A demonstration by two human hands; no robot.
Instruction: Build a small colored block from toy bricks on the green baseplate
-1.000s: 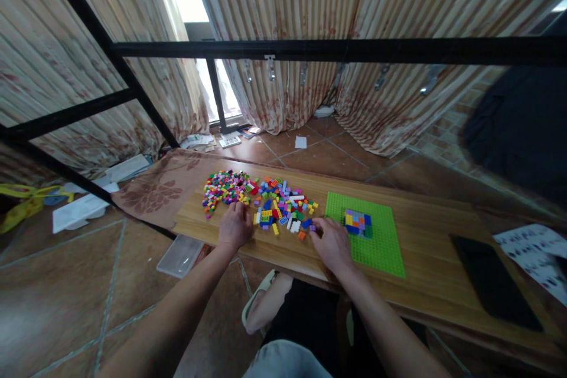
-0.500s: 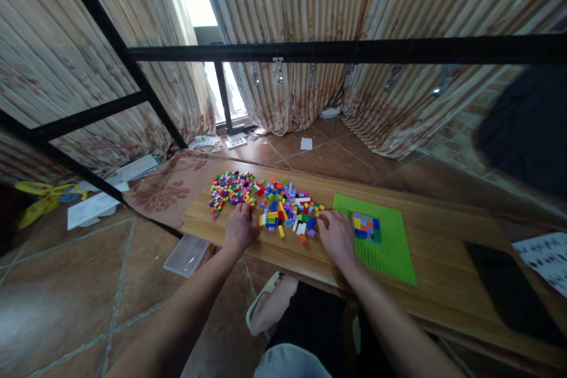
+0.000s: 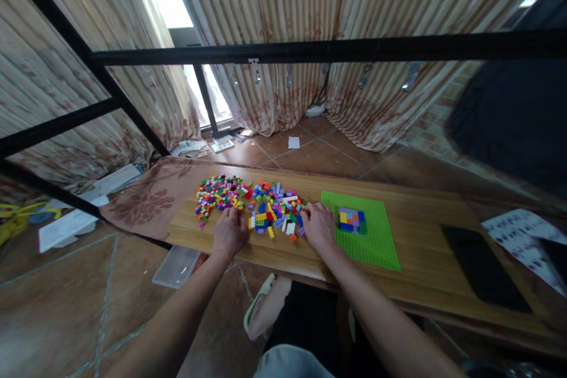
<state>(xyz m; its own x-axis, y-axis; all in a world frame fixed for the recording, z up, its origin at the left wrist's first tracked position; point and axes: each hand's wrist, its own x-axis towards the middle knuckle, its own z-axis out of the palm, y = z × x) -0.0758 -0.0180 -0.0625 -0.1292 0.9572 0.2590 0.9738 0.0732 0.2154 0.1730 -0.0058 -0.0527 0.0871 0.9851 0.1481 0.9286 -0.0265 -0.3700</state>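
A heap of small coloured bricks [image 3: 252,202] lies on a wooden tabletop [image 3: 420,236]. My left hand [image 3: 229,231] rests at the heap's near edge, fingers curled down onto the wood; whether it holds anything is hidden. My right hand [image 3: 318,225] lies at the heap's right edge, its fingertips among the bricks and hidden from me. Just right of it sits a green baseplate [image 3: 372,239] with a small block of purple, blue, yellow and orange bricks [image 3: 351,220] pressed on.
A black flat device [image 3: 485,267] and a printed sheet [image 3: 522,236] lie at the table's right end. A brown patterned cloth [image 3: 146,195] covers the left end. A black metal frame [image 3: 310,50] crosses overhead. A clear plastic tray [image 3: 177,266] sits on the tiled floor.
My right hand has slid left from the baseplate's edge to the right side of the brick heap. My left hand has stayed at the heap's near edge.
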